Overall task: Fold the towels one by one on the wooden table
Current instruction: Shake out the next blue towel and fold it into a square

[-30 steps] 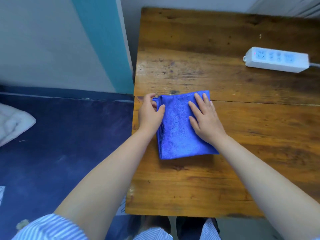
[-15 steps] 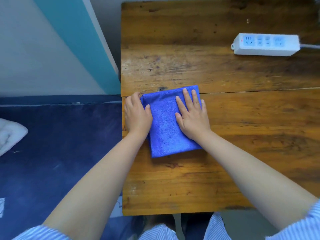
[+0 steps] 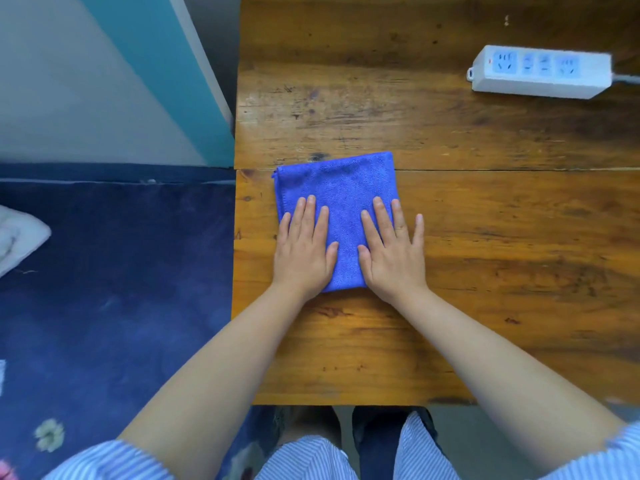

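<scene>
A blue towel, folded into a small rectangle, lies flat near the left edge of the wooden table. My left hand rests palm down on the towel's near left part, fingers straight and spread. My right hand lies flat on its near right part, with the outer fingers reaching past the towel's right edge onto the wood. Both palms cover the towel's near corners.
A white power strip with its cable sits at the table's far right. Left of the table are a dark blue floral surface, a white cloth at the far left edge, and a teal and grey wall.
My left hand left the towel's far left corner and slid toward me, now lying flat. My right hand also drew back toward the near edge. The towel has stayed folded in place.
</scene>
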`<state>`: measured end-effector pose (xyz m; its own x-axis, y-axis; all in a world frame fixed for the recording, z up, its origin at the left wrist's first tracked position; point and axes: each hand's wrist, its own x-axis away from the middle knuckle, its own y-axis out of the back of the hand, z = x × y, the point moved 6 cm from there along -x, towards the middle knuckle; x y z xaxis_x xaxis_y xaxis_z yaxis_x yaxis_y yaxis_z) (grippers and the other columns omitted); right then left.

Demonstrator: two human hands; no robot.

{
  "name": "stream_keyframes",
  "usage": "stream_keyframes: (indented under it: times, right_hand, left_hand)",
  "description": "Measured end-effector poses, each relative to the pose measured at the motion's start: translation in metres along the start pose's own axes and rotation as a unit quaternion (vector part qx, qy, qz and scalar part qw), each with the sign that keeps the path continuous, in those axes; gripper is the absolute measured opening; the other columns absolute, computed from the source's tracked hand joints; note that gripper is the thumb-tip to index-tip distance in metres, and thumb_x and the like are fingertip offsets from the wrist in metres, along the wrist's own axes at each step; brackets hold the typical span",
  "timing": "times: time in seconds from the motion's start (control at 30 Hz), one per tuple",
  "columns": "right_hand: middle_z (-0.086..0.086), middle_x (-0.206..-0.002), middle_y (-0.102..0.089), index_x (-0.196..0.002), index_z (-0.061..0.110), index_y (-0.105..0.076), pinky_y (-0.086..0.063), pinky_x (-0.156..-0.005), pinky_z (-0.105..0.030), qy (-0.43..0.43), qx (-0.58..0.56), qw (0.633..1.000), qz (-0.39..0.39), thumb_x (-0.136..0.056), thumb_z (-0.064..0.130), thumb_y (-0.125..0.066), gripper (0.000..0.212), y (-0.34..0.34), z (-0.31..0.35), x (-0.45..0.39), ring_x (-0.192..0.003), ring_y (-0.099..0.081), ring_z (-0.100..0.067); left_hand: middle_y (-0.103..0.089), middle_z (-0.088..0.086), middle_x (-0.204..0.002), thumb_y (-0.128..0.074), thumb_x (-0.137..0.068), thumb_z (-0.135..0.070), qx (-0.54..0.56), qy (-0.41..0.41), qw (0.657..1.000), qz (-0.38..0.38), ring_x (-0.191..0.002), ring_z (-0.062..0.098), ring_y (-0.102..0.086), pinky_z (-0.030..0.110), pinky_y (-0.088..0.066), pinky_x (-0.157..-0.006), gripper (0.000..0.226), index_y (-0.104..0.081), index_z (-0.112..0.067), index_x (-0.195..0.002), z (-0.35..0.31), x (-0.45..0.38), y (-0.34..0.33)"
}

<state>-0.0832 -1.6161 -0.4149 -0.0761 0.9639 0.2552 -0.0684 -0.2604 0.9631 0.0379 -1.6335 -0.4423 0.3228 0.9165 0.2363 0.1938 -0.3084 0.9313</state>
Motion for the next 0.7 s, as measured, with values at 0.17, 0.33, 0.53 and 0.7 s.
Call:
stream_keyframes:
  times: [0.17, 0.33, 0.53, 0.7]
  right_hand:
    - [-0.011, -0.155, -0.008, -0.143, 0.011, -0.023, -0.006, -0.115, -0.046, 0.034, -0.105, 0.993, 0.050, -0.095, 0.024, -0.039, 0.053, -0.011, -0.010, 0.000, -0.144, 0.000, -0.031]
    - [-0.018, -0.150, -0.024, -0.135, 0.004, -0.041, -0.011, -0.113, -0.044, 0.120, -0.120, 0.984, 0.054, -0.090, 0.021, -0.044, 0.048, 0.003, -0.021, 0.020, -0.140, -0.017, -0.037]
    - [-0.028, -0.115, -0.061, -0.102, -0.002, -0.067, -0.047, -0.084, -0.058, 0.200, -0.073, 0.977, 0.007, -0.052, -0.001, -0.079, 0.051, 0.009, -0.021, 0.053, -0.108, -0.057, -0.048]
    - [-0.022, -0.101, -0.069, -0.096, 0.002, -0.071, -0.056, -0.068, -0.045, 0.279, -0.023, 0.960, -0.014, -0.048, -0.013, -0.076, 0.051, 0.008, -0.022, 0.042, -0.092, -0.067, -0.040]
  left_hand:
    - [0.004, 0.010, -0.156, -0.028, -0.097, -0.037, -0.024, 0.001, 1.000, 0.017, -0.145, 0.023, 0.007, 0.033, 0.011, -0.113, 0.061, -0.005, -0.011, -0.147, 0.000, 0.000, 0.000]
    - [-0.032, 0.017, -0.148, -0.049, -0.090, -0.034, -0.022, -0.045, 0.999, -0.007, -0.139, 0.031, -0.028, 0.044, -0.021, -0.114, 0.058, -0.038, -0.002, -0.137, -0.006, 0.019, 0.021]
    - [-0.070, 0.008, -0.083, -0.078, -0.060, -0.036, -0.050, -0.167, 0.983, -0.060, -0.072, 0.025, -0.068, 0.034, -0.042, -0.074, 0.040, -0.073, -0.007, -0.089, -0.026, 0.063, 0.026]
    - [-0.070, 0.008, -0.078, -0.091, -0.037, -0.028, -0.054, -0.119, 0.991, -0.031, -0.065, 0.026, -0.066, 0.025, -0.054, -0.060, 0.055, -0.073, -0.007, -0.084, -0.025, 0.058, 0.026]
